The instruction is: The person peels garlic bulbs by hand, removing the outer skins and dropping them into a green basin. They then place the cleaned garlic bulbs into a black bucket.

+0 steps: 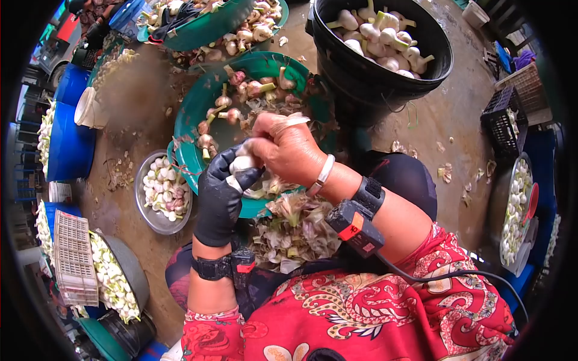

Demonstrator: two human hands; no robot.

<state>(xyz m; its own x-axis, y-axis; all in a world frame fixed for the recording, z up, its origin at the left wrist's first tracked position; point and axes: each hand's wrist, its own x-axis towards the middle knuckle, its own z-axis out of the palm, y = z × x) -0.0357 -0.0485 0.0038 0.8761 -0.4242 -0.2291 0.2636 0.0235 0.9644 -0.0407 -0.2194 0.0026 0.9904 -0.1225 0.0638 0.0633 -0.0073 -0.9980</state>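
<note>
A pale garlic bulb (242,163) is held in my left hand (221,191), which wears a black glove and has its fingers wrapped round it. My right hand (283,150) is bare, with a silver bangle at the wrist and a pale wrap on a finger. Its fingers are curled closed against the bulb's upper side, and their tips are hidden. Both hands are over the near part of a green basin (188,141) that holds purplish, stemmed garlic bulbs (232,114) and loose skins. A heap of papery garlic skins (295,231) lies just below my hands.
A black bucket (346,66) of whole garlic stands at the far right. To the left, a metal bowl (143,207) holds peeled garlic. Blue tubs (72,141), a plastic crate (75,259) and a grey basin (129,259) line the left side. A black crate (503,117) is on the right.
</note>
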